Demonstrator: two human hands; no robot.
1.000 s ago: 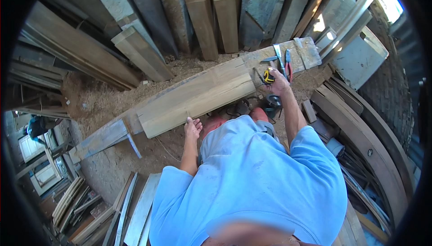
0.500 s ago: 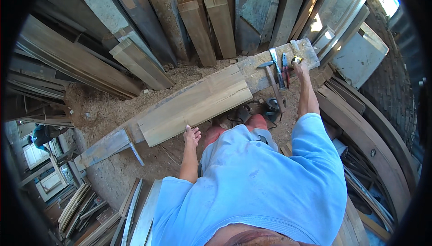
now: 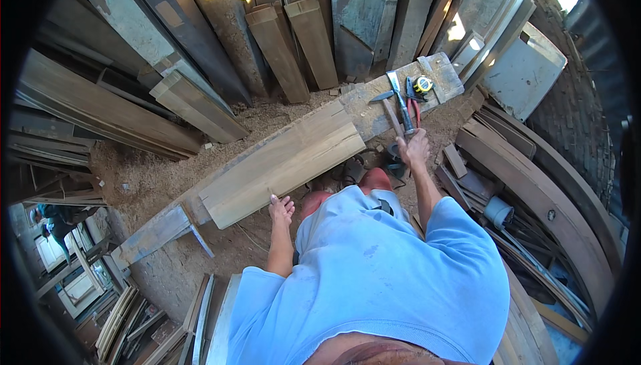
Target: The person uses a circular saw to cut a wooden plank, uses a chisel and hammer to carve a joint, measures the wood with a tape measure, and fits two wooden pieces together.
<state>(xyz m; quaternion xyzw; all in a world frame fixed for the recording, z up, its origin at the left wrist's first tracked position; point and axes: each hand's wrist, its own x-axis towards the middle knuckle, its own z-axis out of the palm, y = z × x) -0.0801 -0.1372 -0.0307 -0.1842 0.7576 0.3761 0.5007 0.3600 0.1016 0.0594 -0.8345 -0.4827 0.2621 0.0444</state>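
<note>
Planks [image 3: 314, 41] lean beyond the sawdust-strewn floor [image 3: 153, 178], and from here I see a board [image 3: 284, 165] lying along a low bench [image 3: 367, 115]. My left hand [image 3: 282, 211] is palm up, fingers loosely uncurled, thumb at the board's near edge. My right hand [image 3: 414, 149] covers the lower handle of the hammer [image 3: 392, 117]; I cannot tell whether its fingers are clenched. Just beyond those fingers lie the chisel [image 3: 400, 101], pliers [image 3: 418, 113] and tape measure [image 3: 422, 85].
</note>
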